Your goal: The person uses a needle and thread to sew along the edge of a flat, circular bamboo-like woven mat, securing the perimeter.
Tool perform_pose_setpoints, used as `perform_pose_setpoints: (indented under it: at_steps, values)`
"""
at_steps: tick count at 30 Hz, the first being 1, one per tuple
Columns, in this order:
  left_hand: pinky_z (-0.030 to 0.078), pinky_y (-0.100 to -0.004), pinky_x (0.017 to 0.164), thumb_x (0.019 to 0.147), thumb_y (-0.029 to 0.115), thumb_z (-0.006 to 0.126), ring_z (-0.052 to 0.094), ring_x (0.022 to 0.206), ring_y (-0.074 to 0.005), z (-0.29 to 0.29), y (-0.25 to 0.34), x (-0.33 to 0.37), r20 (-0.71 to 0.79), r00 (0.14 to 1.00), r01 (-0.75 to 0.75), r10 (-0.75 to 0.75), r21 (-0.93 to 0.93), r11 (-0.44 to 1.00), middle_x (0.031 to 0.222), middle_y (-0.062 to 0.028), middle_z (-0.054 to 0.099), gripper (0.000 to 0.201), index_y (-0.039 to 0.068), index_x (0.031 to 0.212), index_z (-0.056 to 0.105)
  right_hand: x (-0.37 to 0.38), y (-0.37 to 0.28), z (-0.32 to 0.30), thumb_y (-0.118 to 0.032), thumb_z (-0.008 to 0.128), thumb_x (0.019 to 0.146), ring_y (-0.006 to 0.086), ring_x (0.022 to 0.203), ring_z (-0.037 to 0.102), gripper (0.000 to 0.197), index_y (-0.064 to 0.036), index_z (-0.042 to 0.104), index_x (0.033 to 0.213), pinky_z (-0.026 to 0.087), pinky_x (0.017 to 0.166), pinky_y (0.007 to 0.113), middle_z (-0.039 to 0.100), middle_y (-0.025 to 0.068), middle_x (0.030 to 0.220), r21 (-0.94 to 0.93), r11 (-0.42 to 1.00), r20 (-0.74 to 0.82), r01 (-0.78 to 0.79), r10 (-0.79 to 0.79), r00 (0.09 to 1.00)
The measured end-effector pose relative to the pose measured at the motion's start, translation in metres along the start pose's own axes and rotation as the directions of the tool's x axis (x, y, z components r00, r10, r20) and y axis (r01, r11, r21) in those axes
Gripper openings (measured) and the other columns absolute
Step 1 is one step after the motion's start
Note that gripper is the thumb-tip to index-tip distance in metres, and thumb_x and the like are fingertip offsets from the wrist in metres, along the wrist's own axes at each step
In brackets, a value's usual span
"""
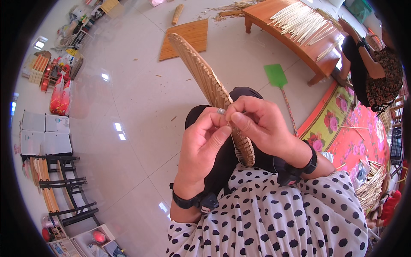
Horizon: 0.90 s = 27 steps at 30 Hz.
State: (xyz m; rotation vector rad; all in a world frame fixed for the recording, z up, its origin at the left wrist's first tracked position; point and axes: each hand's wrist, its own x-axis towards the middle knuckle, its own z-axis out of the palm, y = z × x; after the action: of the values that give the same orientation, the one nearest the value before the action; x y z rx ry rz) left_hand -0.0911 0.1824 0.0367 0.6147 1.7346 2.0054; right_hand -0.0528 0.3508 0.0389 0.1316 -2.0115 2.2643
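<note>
Nearest: white cloth with black dots (pixel 265 216) over the lap, dark strap on each wrist. Left hand (pixel 200 141) and right hand (pixel 262 124) meet fingertip to fingertip, both in a narrow thumb-and-finger pinch at the rim of a tan plant-fibre weaving (pixel 209 83). It stands nearly edge-on above the lap, between the knees, its far end tilted up and left.

Handling: probably light; ribbed face looks fairly stiff but springy, dry and not very slippery. Strands could likely crack or fray if bent sharply. Best hold seems the thick braided rim, one hand steadying close to the other; squeezing the thin face might crease it.

Hidden: fingertips cover the pinch point, so any loose strand there can't be made out. Most of the weaving's face is turned away; full outline unclear. Lower end sits against dark clothing, contact hard to tell.

Farther: green fly swatter (pixel 275 76) on the floor, bamboo-look board (pixel 188 40) beyond the weaving. Wooden table (pixel 259 16) carries pale sticks (pixel 302 22). Co-worker (pixel 381 77) at right is partly lost in the dark fisheye rim; stick heap (pixel 371 188) at lower right is cluttered, hard to separate.
</note>
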Motion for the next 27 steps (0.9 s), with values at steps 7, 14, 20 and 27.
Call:
perform_pose_setpoints:
  at_steps: [7, 14, 20, 27]
  values:
    - [0.038, -0.0189, 0.076, 0.097, 0.013, 0.061, 0.047, 0.083, -0.0043, -0.002, -0.001, 0.003, 0.044, 0.998, 0.040, -0.035, -0.138, 0.990, 0.094, 0.0033, 0.051, 0.013, 0.001, 0.095, 0.059, 0.000, 0.005, -0.007, -0.004, 0.066, 0.090, 0.0014, 0.060, 0.049, 0.008, 0.0002, 0.068, 0.096, 0.040, 0.052, 0.019, 0.063, -0.0016, 0.077, -0.150, 0.983, 0.029, 0.103, -0.100, 0.995]
    - [0.038, -0.0201, 0.072, 0.094, 0.012, 0.064, 0.047, 0.080, -0.0060, 0.000, -0.005, 0.003, 0.019, 0.996, 0.084, -0.082, -0.181, 0.980, 0.092, 0.0024, 0.053, 0.012, 0.000, 0.093, 0.060, 0.002, -0.008, -0.005, -0.002, 0.067, 0.088, 0.0033, 0.063, 0.054, 0.003, -0.0001, 0.066, 0.091, 0.043, 0.055, 0.020, 0.062, 0.0001, 0.074, -0.276, 0.958, 0.021, 0.075, -0.072, 0.997]
    - [0.041, -0.0192, 0.069, 0.088, 0.002, 0.069, 0.050, 0.078, -0.0046, 0.003, -0.005, 0.006, -0.011, 0.999, 0.033, -0.034, -0.055, 0.998, 0.092, 0.0022, 0.052, 0.009, 0.000, 0.089, 0.061, 0.001, -0.002, -0.006, -0.004, 0.065, 0.091, 0.0037, 0.067, 0.054, 0.005, 0.0009, 0.064, 0.093, 0.044, 0.058, 0.021, 0.061, -0.0008, 0.074, -0.182, 0.983, 0.023, 0.026, -0.022, 0.999]
    - [0.044, -0.0199, 0.068, 0.084, 0.000, 0.072, 0.053, 0.076, -0.0058, -0.002, -0.009, 0.007, 0.005, 0.999, -0.039, 0.039, -0.036, 0.999, 0.096, 0.0002, 0.055, 0.009, -0.001, 0.085, 0.063, 0.001, 0.005, -0.008, -0.013, 0.059, 0.098, 0.0022, 0.066, 0.046, 0.013, -0.0007, 0.062, 0.094, 0.039, 0.057, 0.019, 0.054, -0.0044, 0.073, -0.025, 0.992, 0.079, -0.124, 0.126, 0.989]
